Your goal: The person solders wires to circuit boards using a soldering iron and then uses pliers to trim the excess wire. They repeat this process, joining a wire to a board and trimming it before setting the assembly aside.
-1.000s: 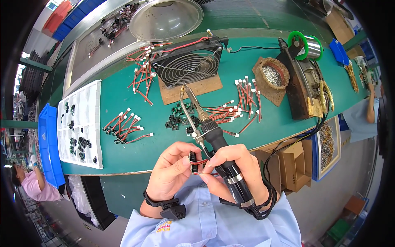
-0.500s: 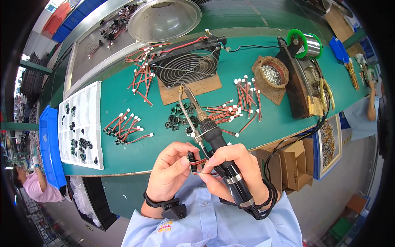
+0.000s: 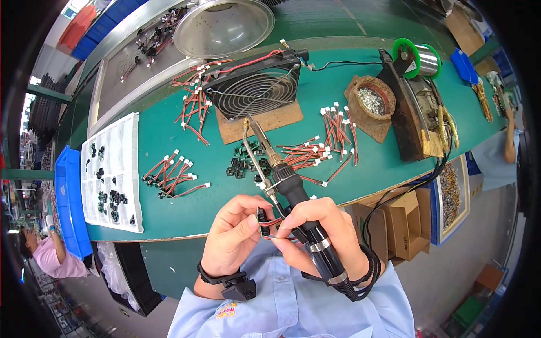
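My left hand (image 3: 234,231) pinches a small black component (image 3: 262,221) between thumb and fingers. Red and dark wires (image 3: 273,222) run from it toward my right hand. In my right hand (image 3: 332,234) lies a black-handled soldering iron (image 3: 293,188), its tip pointing away from me, with a thin metal feed tube (image 3: 255,158) clamped alongside. My right thumb and fingertip also pinch at the wires. Beyond the hands, a pile of small black-green components (image 3: 245,160) sits on the green bench. Bundles of red-and-black wires with white connectors (image 3: 310,153) lie beside it.
A black fan (image 3: 253,90) stands behind the iron tip on a brown board. To the right are a solder pot (image 3: 372,101), an iron stand (image 3: 403,118) and a green solder spool (image 3: 418,59). At left lie a white tray (image 3: 127,169) and a blue bin (image 3: 72,203).
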Action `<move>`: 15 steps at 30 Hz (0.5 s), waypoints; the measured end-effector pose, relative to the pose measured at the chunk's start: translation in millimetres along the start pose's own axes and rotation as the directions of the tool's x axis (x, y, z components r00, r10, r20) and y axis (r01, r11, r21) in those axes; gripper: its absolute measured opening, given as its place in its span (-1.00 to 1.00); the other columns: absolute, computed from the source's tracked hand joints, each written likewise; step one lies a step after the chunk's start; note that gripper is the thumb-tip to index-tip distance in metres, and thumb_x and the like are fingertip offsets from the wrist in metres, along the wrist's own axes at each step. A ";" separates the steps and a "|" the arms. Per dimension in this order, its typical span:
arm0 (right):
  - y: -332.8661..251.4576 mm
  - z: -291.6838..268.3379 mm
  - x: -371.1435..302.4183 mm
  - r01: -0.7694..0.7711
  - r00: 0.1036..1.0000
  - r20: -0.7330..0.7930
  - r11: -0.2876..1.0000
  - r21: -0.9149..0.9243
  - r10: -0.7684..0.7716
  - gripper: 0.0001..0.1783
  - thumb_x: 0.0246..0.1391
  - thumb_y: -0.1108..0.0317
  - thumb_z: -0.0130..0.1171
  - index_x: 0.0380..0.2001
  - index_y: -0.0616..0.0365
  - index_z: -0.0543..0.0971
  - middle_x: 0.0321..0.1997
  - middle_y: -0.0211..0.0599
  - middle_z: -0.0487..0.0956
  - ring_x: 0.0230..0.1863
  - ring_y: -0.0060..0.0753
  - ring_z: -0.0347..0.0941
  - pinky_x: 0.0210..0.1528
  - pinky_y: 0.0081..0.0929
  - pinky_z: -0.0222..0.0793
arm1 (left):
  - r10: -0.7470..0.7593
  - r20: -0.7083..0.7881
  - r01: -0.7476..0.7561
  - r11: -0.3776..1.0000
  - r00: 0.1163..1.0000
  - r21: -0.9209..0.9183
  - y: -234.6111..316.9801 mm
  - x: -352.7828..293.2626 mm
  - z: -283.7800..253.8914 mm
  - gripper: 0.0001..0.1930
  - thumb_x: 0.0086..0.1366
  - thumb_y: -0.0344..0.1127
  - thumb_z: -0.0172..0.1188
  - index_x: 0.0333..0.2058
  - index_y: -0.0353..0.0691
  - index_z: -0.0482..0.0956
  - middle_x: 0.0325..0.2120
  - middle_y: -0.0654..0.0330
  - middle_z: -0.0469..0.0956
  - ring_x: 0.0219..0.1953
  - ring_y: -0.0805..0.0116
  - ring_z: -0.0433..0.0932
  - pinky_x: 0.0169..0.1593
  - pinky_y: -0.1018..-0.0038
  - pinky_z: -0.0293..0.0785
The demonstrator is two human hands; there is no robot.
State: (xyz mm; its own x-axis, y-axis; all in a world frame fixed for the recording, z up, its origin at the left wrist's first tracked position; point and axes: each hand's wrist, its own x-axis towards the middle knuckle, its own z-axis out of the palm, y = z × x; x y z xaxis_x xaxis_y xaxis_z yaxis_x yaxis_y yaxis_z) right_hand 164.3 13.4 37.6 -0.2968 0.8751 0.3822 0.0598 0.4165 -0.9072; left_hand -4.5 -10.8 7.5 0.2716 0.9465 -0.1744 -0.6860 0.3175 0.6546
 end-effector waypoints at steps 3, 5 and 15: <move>0.1 -0.9 0.6 0.011 1.000 0.005 1.000 -0.011 -0.011 -0.53 -0.28 0.60 0.33 -0.27 0.13 0.34 -0.48 -0.37 0.53 -0.51 -0.51 0.50 -0.49 -0.59 0.37 | -0.005 -0.014 0.006 1.000 1.000 0.015 0.9 -0.5 0.3 -0.74 0.25 -0.31 0.11 -0.13 -0.31 0.42 -0.29 0.12 0.47 -0.26 0.31 0.45 -0.16 0.44 0.36; 0.8 -0.4 0.1 0.008 1.000 -0.001 1.000 -0.002 -0.008 -0.54 -0.27 0.59 0.33 -0.27 0.13 0.34 -0.48 -0.38 0.53 -0.51 -0.52 0.50 -0.49 -0.60 0.37 | -0.011 -0.015 0.011 1.000 1.000 0.017 1.2 -0.3 0.2 -0.74 0.25 -0.31 0.11 -0.13 -0.31 0.41 -0.28 0.12 0.47 -0.26 0.32 0.45 -0.16 0.44 0.36; -0.4 0.7 -0.8 -0.015 1.000 -0.011 0.999 0.033 0.015 -0.55 -0.24 0.59 0.33 -0.27 0.13 0.33 -0.50 -0.38 0.53 -0.50 -0.55 0.51 -0.52 -0.64 0.37 | -0.013 -0.014 0.013 1.000 1.000 -0.006 0.3 -0.9 0.3 -0.74 0.25 -0.32 0.11 -0.12 -0.29 0.41 -0.25 0.13 0.48 -0.21 0.34 0.46 -0.15 0.46 0.36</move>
State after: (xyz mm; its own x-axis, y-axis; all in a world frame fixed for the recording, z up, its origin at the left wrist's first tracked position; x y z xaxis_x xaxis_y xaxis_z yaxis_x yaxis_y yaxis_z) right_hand 163.9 12.4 37.6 -0.2857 0.8838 0.3705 0.0326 0.3954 -0.9180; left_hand -4.8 -11.6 8.1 0.2709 0.9429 -0.1936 -0.6865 0.3303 0.6478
